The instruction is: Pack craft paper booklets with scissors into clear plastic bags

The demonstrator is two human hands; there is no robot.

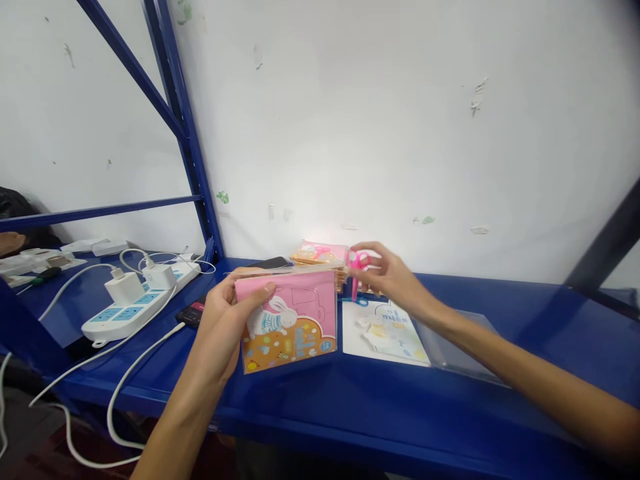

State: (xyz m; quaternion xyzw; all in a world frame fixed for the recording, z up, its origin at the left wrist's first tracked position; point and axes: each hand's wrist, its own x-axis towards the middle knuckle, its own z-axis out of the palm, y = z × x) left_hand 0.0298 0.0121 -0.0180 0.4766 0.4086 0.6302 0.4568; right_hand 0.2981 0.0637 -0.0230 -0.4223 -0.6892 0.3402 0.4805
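Note:
My left hand [227, 320] is closed on a pink and orange booklet [295, 333] with a rabbit on its cover, in a clear plastic sleeve; the thumb lies across its front. In my right hand [387, 273] is a pair of small pink scissors [356, 270], pinched by the handle end beside the sleeve's upper right corner. Blue scissors [356, 301] lie on the shelf just below that hand. A white booklet [385, 333] with a pale picture rests flat under my right forearm. Behind the held booklet is a stack of similar pink and orange packs [320, 252], partly hidden.
A white power strip [137, 307] with chargers and trailing cables is at the left. A dark phone [193, 313] and a black flat object [273, 263] lie on the blue shelf [310, 413]. A clear plastic sleeve [457, 353] lies at the right; a blue post [187, 133] rises at the left.

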